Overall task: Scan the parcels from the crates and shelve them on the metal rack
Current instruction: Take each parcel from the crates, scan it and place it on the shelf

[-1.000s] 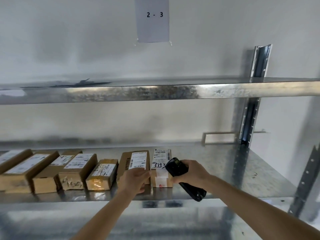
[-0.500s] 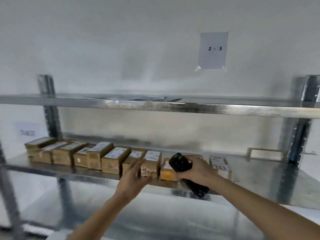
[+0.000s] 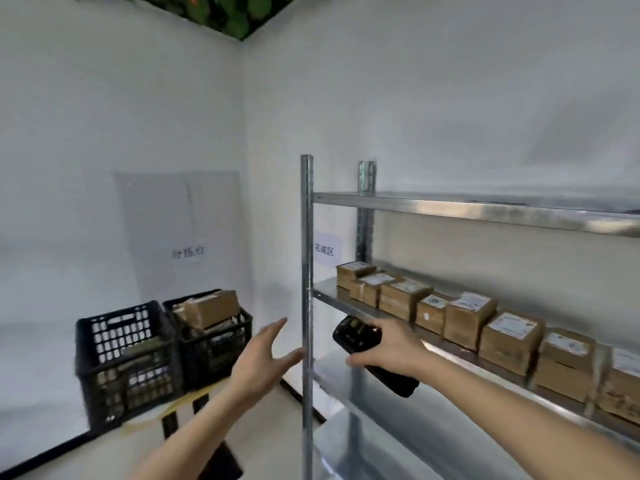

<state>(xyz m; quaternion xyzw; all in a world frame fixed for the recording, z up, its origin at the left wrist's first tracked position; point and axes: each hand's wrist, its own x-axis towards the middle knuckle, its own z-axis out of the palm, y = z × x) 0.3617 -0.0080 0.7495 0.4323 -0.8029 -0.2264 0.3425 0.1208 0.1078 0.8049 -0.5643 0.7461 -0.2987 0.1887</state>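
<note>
My right hand (image 3: 391,348) grips a black handheld scanner (image 3: 356,337) in front of the metal rack (image 3: 307,258). My left hand (image 3: 263,362) is empty, with its fingers spread in the air left of the rack's front post. Several brown cardboard parcels (image 3: 464,318) with white labels stand in a row on the rack's middle shelf. Two black plastic crates sit at the left: the nearer crate (image 3: 121,358) and the farther crate (image 3: 211,337), which holds a brown parcel (image 3: 211,308) among others.
The crates stand on a low table (image 3: 187,398) against the white wall. Paper signs hang on the wall behind the crates (image 3: 187,252) and behind the rack (image 3: 323,251). The upper shelf (image 3: 450,206) runs to the right. A lower shelf (image 3: 398,441) lies below.
The view has swung left from the shelf toward the crates. My left hand has left the parcels and now hangs open in the air. My right hand still holds the scanner.
</note>
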